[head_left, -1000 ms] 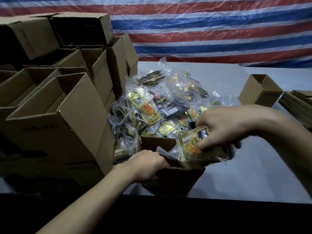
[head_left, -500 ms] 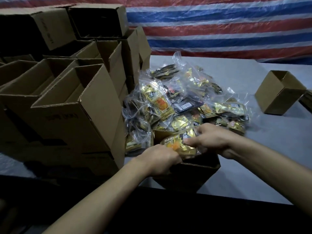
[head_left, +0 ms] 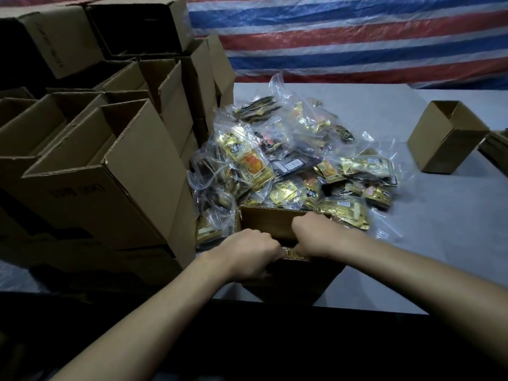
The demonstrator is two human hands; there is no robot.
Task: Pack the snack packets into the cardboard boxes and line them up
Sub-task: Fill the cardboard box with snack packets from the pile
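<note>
Both hands are at the open box [head_left: 277,224], which sits at the near edge of the table [head_left: 428,243], dead centre in front of the person. Left hand [head_left: 251,253] is curled over the near rim with the thumb down the outer face, clamped on the cardboard to steady it. Right hand [head_left: 316,235] is knuckles-up with its fingers dipped inside the box. A sliver of a gold packet [head_left: 290,253] shows between the two hands, low against the near wall. Can't tell if the right hand grips it or just presses it down (fingertips are hidden below the rim). The hands are close together, nearly touching.

Key relation, my read: the next packet comes from the pile of snack packets [head_left: 291,166], right behind the box, up against its far wall and spilling to the right. The right hand is nearer, so the reach goes forward and slightly right over the far rim. The packets lie at all angles in loose clear bags with no common long axis, so expect to turn one to fit.

Around: stacked boxes [head_left: 115,171] sit hard on the left, open tops up, crowding that side of the pile. Lone box [head_left: 446,136] is well apart on the right. Striped tarp [head_left: 357,42] hangs behind. Only the far wall stands in the way.
</note>
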